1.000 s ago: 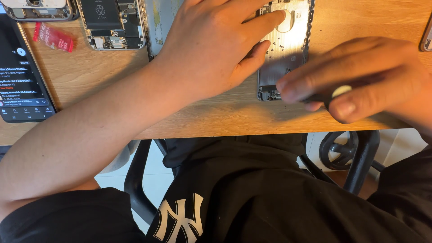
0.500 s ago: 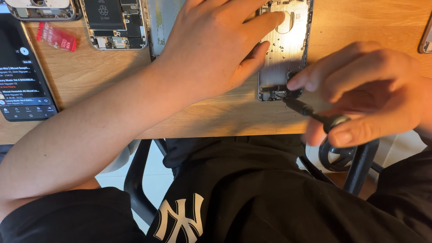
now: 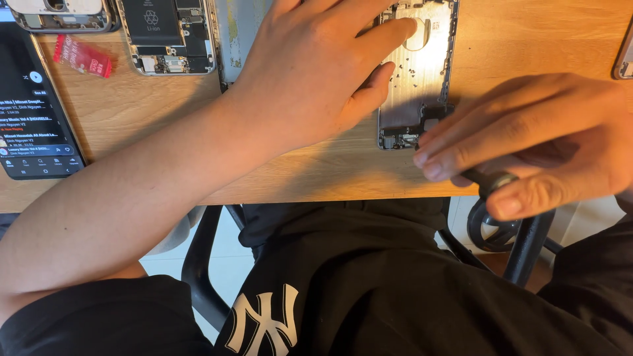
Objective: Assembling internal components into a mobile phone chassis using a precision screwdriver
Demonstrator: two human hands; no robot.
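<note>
Currently, the opened silver phone housing (image 3: 422, 72) is pinned flat on the wooden desk (image 3: 527, 39) by the left hand (image 3: 316, 72), fingers spread wide across it. A dark tool handle (image 3: 491, 179) is pinched in the right hand (image 3: 534, 145), fingers closed around it, just beside the housing's lower end. A second disassembled phone (image 3: 168, 33) and a lit phone (image 3: 33, 112) are seen further left.

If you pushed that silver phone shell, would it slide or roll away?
Probably slide: the opened phone housing lies flat on the smooth wooden table, and the left hand presses on it. It looks thin and light. Its tiny exposed parts near the right hand seem fragile.
</note>
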